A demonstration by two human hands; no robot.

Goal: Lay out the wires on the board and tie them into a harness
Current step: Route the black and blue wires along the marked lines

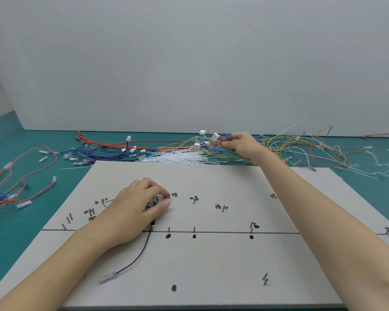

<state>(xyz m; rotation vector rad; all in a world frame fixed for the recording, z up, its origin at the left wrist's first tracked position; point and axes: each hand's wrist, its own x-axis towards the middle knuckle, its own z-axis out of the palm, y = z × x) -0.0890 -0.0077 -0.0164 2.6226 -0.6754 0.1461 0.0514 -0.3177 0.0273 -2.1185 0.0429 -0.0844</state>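
Head view: left hand [136,206] rests on the grey board [211,261], its grip curled over the upper end of a black wire [137,258] among the pins; the wire's sleeved end lies loose nearer the person. Right hand [239,144] reaches past the board, its grip pinching yellow wires [213,147] in the heap on the green tabletop [20,221], beside white cable ties [180,157].

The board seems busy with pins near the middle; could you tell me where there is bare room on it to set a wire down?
On the board, the near strip between the black wire and the paired pins is bare apart from one dot. The far edge below the white ties is also free. Around the left hand pins crowd together.
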